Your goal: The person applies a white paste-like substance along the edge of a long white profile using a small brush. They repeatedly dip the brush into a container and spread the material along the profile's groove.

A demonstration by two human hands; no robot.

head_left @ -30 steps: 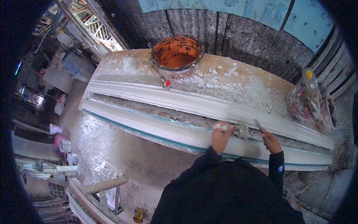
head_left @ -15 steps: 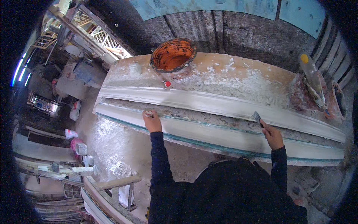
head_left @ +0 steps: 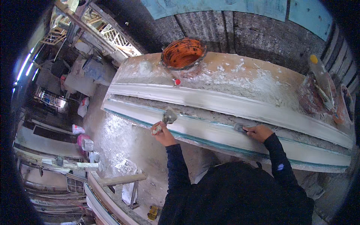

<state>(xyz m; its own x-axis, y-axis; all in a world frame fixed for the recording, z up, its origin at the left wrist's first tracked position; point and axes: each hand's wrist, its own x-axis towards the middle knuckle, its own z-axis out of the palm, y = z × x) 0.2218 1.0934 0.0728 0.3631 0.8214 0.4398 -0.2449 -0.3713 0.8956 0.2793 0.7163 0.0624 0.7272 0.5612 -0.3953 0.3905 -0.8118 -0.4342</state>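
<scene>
My left hand (head_left: 165, 135) is closed round the handle of a trowel (head_left: 170, 117), its grey, smeared blade pointing away over the near moulding. My right hand (head_left: 259, 133) grips a small scraper (head_left: 240, 128), whose blade points left at the far edge of that moulding; I cannot tell whether it touches. The near white plaster moulding (head_left: 210, 130) is long, with teal edges, and runs left to right along the table. Beyond it, across a rough grey gap, lies a second long white moulding (head_left: 225, 102).
An orange bucket (head_left: 183, 56) with dark smears stands on the wooden table (head_left: 221, 62), near a small red object (head_left: 177, 81). Plaster crumbs lie behind the mouldings. Plaster-caked containers (head_left: 313, 95) stand at the far right. A timber frame (head_left: 123, 180) sits at the lower left.
My left hand has turned, and its trowel blade now shows. My right hand has moved left, and its scraper has swung from pointing away to pointing left. The view has shifted slightly.
</scene>
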